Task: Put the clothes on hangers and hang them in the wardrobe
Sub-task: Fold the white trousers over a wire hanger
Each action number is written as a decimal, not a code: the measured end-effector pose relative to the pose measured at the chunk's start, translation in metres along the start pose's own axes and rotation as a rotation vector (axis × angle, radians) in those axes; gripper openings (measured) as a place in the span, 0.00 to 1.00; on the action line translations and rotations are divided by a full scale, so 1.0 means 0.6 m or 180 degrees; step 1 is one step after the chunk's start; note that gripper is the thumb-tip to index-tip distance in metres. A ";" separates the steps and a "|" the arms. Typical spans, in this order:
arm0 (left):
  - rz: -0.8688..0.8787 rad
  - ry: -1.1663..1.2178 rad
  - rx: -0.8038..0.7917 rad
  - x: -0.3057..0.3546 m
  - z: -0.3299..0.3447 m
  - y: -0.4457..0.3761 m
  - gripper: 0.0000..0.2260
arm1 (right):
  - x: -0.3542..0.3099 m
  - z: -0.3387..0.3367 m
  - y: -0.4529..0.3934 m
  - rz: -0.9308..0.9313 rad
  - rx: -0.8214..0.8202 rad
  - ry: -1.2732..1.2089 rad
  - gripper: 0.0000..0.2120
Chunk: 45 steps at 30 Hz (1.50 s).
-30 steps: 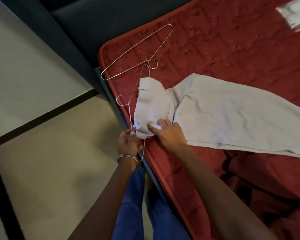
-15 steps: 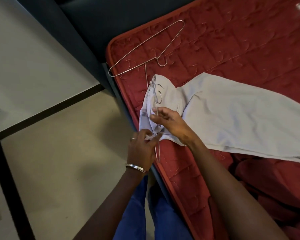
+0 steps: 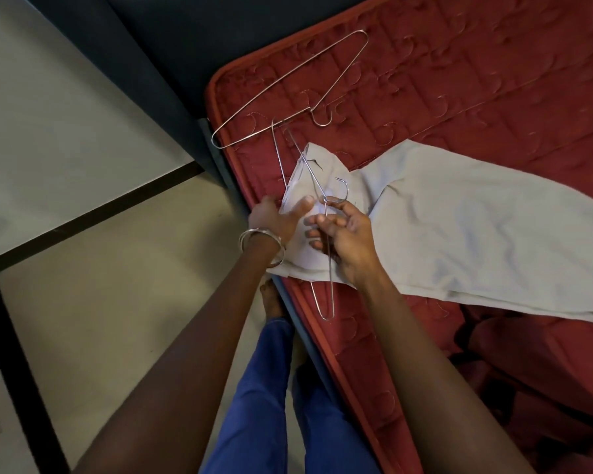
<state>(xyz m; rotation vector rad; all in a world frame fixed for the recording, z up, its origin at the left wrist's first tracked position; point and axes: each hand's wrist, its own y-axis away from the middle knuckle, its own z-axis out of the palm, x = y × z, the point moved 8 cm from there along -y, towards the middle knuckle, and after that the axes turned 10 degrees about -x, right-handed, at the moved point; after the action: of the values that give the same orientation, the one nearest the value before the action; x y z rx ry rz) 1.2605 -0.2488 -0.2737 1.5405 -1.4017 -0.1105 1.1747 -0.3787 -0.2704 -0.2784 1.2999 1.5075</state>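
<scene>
Cloth (image 3: 459,234), pale grey, lies spread across the red mattress (image 3: 493,97), its near end bunched at the bed's edge where both hands work. Nearest me, blue trousers (image 3: 264,388) and a bare foot (image 3: 271,295) stand on the floor (image 3: 117,302) just beside the bed. The left hand (image 3: 274,217), bangle (image 3: 261,241) on its wrist, grips the cloth's bunched end, thumb on top of the fabric and fingers hidden under its edge. The right hand (image 3: 343,234) has its fingers curled round a wire hanger (image 3: 329,268) at the neck, just below the hook. That hanger lies partly over the cloth: one narrow end pokes out past the cloth's near hem onto the mattress, the other runs up beyond the fabric's far tip. Further off, a second hanger (image 3: 288,94) lies flat on the mattress by the corner, touched by neither hand, its lower wire crossing the far end of the held one. Beyond is a dark bed frame (image 3: 172,63).
</scene>
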 end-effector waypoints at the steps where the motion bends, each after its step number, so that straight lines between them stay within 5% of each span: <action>1: -0.0092 -0.0245 -0.0079 0.010 0.008 -0.010 0.35 | -0.002 0.000 -0.004 -0.0018 0.0046 -0.0080 0.14; 6: -0.0505 -0.0330 -0.0123 0.002 0.018 -0.025 0.34 | -0.021 0.002 -0.021 -0.0131 0.0344 -0.0078 0.12; 10: -0.0322 -0.0600 -0.0174 0.004 0.028 -0.011 0.28 | -0.029 -0.016 -0.035 -0.0454 0.0983 -0.0012 0.06; 14: 0.0243 0.0104 0.0099 0.016 -0.004 0.032 0.21 | -0.028 -0.052 -0.030 -0.0461 0.1540 -0.0419 0.07; 19: 0.0389 0.1198 0.0631 -0.031 -0.112 0.052 0.19 | -0.062 -0.103 -0.012 -0.0406 0.1472 -0.0502 0.07; 26: 0.0236 0.0835 0.0785 -0.089 -0.188 -0.011 0.19 | -0.115 -0.293 0.053 -0.0672 0.1975 0.0098 0.11; 31: -0.0417 0.0339 0.0939 -0.132 -0.188 -0.036 0.21 | -0.159 -0.425 0.126 -0.0782 0.2545 -0.0002 0.13; 34: -0.0710 -0.0303 0.1263 -0.089 -0.157 -0.011 0.33 | -0.180 -0.453 0.142 -0.0780 0.2489 0.0107 0.12; 36: -0.0405 -0.1218 0.1507 -0.018 -0.121 0.022 0.41 | -0.188 -0.454 0.144 -0.0762 0.2462 0.0229 0.12; 40: 0.1268 -0.2617 0.0157 0.112 0.084 0.057 0.39 | -0.198 -0.438 0.139 -0.0743 0.2333 0.0175 0.12; 43: 0.1297 -0.3137 -0.1024 0.115 0.226 0.071 0.39 | -0.205 -0.407 0.130 -0.0802 0.2150 0.0160 0.12; 45: 0.1105 -0.3121 -0.1253 0.100 0.271 0.065 0.42 | -0.202 -0.379 0.117 -0.0856 0.2006 0.0239 0.12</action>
<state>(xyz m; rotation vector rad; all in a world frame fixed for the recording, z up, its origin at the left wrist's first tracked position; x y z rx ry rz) 1.1482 -0.3849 -0.2942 0.8851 -2.2046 -0.9667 1.0669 -0.6192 -0.2272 -0.0920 1.6519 0.8153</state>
